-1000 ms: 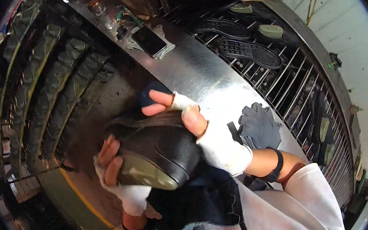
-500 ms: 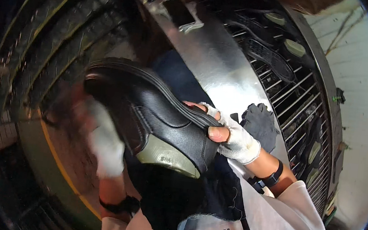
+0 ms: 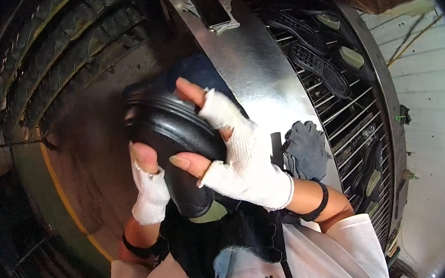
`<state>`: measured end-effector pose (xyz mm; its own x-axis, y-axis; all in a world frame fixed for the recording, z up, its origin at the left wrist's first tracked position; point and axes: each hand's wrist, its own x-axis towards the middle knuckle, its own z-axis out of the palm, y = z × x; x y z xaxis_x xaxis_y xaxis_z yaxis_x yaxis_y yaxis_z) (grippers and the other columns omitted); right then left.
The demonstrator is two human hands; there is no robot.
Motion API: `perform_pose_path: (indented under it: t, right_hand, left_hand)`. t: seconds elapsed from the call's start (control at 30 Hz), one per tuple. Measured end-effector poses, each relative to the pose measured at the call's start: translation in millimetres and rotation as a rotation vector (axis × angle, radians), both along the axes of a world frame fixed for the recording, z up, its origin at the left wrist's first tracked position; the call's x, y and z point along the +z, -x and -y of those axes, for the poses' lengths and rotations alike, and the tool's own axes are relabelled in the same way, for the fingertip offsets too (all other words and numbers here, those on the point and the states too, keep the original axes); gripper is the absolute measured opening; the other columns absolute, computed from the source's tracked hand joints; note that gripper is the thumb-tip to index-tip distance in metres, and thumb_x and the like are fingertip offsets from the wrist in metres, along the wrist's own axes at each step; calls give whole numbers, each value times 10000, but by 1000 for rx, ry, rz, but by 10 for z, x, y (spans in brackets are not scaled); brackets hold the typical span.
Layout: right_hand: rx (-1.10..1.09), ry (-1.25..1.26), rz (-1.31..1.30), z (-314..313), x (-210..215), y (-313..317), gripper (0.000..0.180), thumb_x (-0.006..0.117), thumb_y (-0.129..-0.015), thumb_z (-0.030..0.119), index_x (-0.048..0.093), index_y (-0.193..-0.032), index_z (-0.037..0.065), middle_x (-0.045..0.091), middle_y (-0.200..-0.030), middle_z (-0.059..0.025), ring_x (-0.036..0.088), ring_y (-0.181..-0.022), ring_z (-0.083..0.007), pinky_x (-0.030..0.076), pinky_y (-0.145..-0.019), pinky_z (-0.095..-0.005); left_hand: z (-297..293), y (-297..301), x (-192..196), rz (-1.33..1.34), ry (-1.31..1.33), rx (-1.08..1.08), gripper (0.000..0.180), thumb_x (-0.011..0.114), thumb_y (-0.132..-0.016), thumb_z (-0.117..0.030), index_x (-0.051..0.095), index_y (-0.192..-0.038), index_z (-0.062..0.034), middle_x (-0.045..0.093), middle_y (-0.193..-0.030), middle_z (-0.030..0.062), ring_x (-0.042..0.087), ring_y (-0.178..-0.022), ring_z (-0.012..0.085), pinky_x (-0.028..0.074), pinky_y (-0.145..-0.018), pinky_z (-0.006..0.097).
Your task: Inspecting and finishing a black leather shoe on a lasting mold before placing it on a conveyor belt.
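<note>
A black leather shoe (image 3: 185, 135) with a pale green last (image 3: 212, 213) showing at its opening is held in front of my body. My right hand (image 3: 247, 158), in a white knit glove with bare fingertips, is closed across the shoe, its thumb on the upper and its fingers by the sole edge. My left hand (image 3: 149, 188), gloved the same way, is closed on the shoe's left side. Its thumb presses on the leather while the other fingers are hidden. A dark apron (image 3: 245, 231) lies over my front below the shoe.
On the right runs a metal bench (image 3: 252, 61) with a crumpled grey cloth (image 3: 308, 148) and a dark phone (image 3: 210, 8). Beyond it, black shoe soles (image 3: 322, 71) and green lasts (image 3: 351, 57) lie on a barred rack (image 3: 344, 116). Loaded shelves (image 3: 76, 31) stand at the left.
The shoe has been turned, so less of its side and last shows. My right hand has moved left across it, and my left hand has come onto its side.
</note>
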<state>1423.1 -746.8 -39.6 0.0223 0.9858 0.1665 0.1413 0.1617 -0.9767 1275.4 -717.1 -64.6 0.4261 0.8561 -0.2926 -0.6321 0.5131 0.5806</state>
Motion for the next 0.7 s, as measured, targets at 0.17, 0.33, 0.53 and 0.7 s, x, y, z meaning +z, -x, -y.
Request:
perform_pose_path:
  t: [0.17,0.33,0.53,0.7]
  right_hand:
    - [41,20,-13,21,-171,-27,801,725,-839,278,316,-1483,34,559,-1274,-123,563,-1113,-190,422,-983,-295]
    - [-48,291,-630,86,-611,-2,742,597,-936,451,302,-1483,46,525,-1334,-81,542,-1179,-185,414,-1001,-285]
    - [195,804,-1401,-42,-655,32,497,542,-971,439,586,-1219,10,678,-1077,-121,695,-882,-160,599,-709,-260]
    - [129,603,-581,609,-679,-130,785,693,-887,400,326,-1481,42,529,-1361,-50,507,-1207,-119,400,-1029,-304]
  left_hand:
    - [19,180,-41,-481,-335,129,849,623,-876,-553,325,-1422,25,509,-1303,144,525,-1191,249,419,-1030,345]
    - [-419,120,207,-532,-838,-74,909,547,-895,-623,293,-1450,52,481,-1360,140,502,-1209,211,340,-1079,336]
    - [-797,86,-194,-369,-769,-108,668,509,-945,-489,413,-1416,-24,568,-1216,13,392,-760,33,335,-741,179]
    - [-483,93,-347,-636,-900,160,622,612,-913,-302,417,-1418,5,480,-1340,105,421,-1073,186,341,-937,299]
